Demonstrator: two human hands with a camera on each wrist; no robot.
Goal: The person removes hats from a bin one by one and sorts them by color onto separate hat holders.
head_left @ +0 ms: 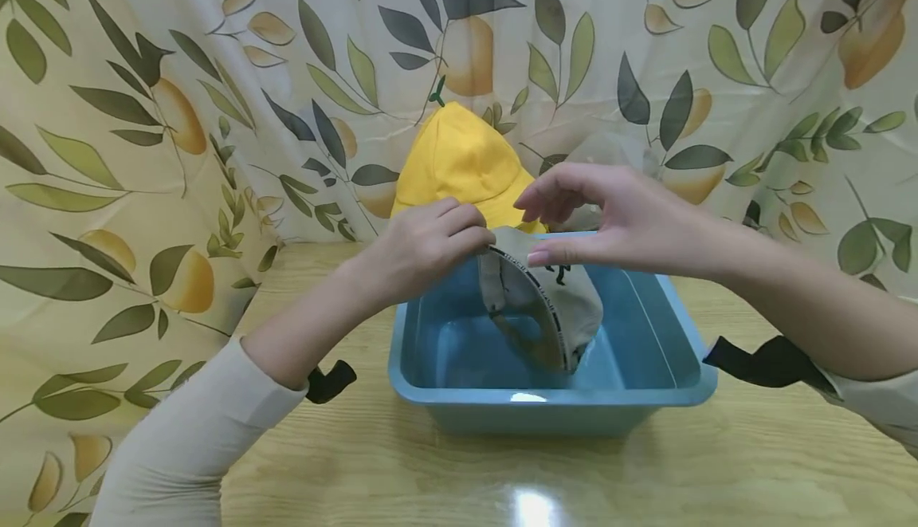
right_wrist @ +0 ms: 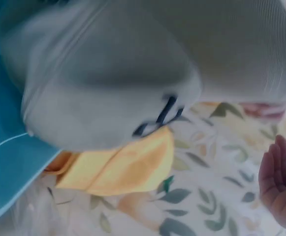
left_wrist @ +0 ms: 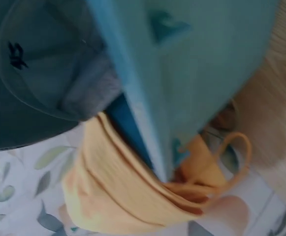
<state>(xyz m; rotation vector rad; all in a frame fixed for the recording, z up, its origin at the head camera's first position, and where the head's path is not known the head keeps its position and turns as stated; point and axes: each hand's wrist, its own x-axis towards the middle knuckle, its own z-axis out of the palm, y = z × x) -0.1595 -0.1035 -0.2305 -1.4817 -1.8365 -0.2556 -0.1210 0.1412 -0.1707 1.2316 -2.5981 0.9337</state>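
Note:
My left hand (head_left: 433, 248) pinches a grey cap (head_left: 579, 308) by its upper left edge in the head view. The cap hangs tilted over a blue basin (head_left: 552, 398), its opening facing left and down, with a printed tape along the inside. Dark lettering (right_wrist: 160, 118) on the cap's outside shows in the right wrist view. My right hand (head_left: 598, 212) hovers by the cap's upper right side, fingers loosely bent and thumb apart; in the right wrist view the right hand (right_wrist: 283, 184) holds nothing. The left hand is out of sight in the left wrist view.
A yellow hat (head_left: 459, 152) with a small green sprout on top rests behind the basin, against the leaf-patterned curtain (head_left: 287, 72). Something of clear plastic (head_left: 610, 152) stands beside it. The basin sits on a light wooden table (head_left: 358, 463).

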